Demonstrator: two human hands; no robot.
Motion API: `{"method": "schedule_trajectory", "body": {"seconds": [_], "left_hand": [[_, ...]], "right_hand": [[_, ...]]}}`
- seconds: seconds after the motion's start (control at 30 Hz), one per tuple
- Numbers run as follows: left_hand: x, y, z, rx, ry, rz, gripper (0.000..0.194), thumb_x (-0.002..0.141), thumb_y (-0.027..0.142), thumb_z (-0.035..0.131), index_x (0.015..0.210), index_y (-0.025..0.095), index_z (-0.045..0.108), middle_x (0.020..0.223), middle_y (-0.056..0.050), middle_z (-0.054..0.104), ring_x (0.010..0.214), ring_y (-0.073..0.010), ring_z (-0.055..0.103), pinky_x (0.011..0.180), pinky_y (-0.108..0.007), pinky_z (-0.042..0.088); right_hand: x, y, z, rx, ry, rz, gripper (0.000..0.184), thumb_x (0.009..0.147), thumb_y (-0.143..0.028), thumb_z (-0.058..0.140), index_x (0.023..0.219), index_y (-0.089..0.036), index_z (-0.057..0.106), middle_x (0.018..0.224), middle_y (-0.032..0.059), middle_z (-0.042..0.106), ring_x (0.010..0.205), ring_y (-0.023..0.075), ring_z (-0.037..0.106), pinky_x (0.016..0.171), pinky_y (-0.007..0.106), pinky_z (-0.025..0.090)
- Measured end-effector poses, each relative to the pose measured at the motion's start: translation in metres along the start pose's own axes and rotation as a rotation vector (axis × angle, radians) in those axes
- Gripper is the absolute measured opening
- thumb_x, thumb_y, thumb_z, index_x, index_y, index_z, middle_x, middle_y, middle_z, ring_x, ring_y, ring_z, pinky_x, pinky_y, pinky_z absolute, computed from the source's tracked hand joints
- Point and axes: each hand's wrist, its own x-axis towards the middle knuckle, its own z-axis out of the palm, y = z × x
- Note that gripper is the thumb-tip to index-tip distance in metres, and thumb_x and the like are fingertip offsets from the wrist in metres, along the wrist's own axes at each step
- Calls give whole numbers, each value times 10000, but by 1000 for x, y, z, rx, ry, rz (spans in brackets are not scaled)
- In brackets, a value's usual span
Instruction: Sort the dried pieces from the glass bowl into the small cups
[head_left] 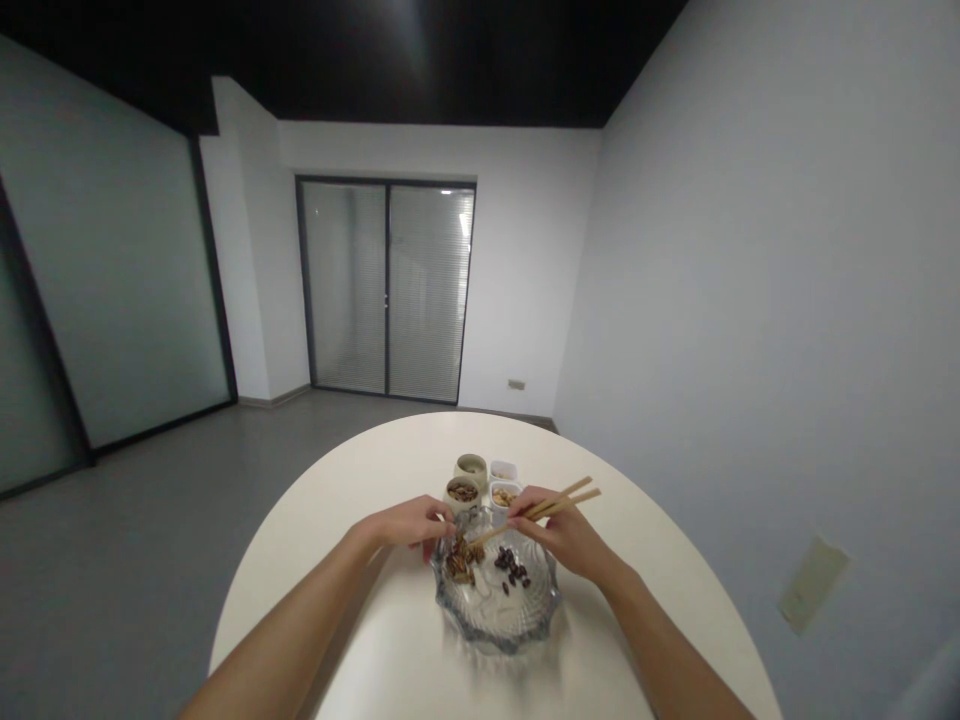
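Note:
A clear glass bowl (499,625) with a scalloped rim sits on the table before me. Brown striped pieces (460,560), perhaps nuts or seeds, lie in its left part. Dark, bean-like pieces (513,568) lie nearer its middle. My left hand (415,524) is closed at the bowl's upper left rim, thumb and fingers bent around the edge. In my right hand (555,525) is a pair of wooden chopsticks (577,490), their tips reaching down left to the brown pieces. Whether the tips pinch a piece is too small to tell.
Behind the bowl stand two beige cups, the nearer cup (462,490) holding brown pieces, the farther cup (472,468) with little visible inside. Beside them are two white dishes; the nearer dish (504,494) holds pale yellowish pieces. The round white table (330,490) stands near a wall (750,300).

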Motion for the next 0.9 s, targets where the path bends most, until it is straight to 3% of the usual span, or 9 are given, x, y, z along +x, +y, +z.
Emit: {"method": "schedule_trajectory", "body": {"seconds": [0.13, 0.53, 0.73, 0.9], "left_hand": [[0, 0, 0, -9, 6, 5, 364, 817, 509, 551, 871, 156, 623, 631, 9, 592, 510, -129, 556, 430, -206, 325], [-2, 4, -1, -7, 4, 5, 374, 820, 510, 555, 882, 149, 629, 593, 9, 585, 505, -137, 562, 440, -212, 329], [-1, 1, -1, -8, 4, -6, 365, 811, 501, 557, 896, 154, 631, 641, 5, 603, 522, -138, 574, 436, -207, 326], [1, -3, -1, 4, 10, 9, 342, 815, 471, 543, 888, 150, 636, 585, 19, 574, 490, -129, 547, 427, -207, 327]], "right_hand": [[0, -1, 0, 34, 27, 51, 209, 854, -397, 719, 857, -188, 705, 792, 46, 686, 762, 206, 622, 709, 317, 484], [0, -8, 7, 62, -62, 62, 184, 849, -369, 732, 869, -188, 704, 787, 32, 691, 733, 184, 623, 680, 286, 490], [0, -4, 3, 38, 8, 37, 161, 847, -349, 728, 868, -191, 704, 793, 38, 693, 751, 193, 630, 689, 297, 496], [3, 2, 0, 54, 161, 20, 162, 831, -356, 731, 830, -197, 699, 757, 33, 689, 700, 185, 634, 639, 289, 508]]}}
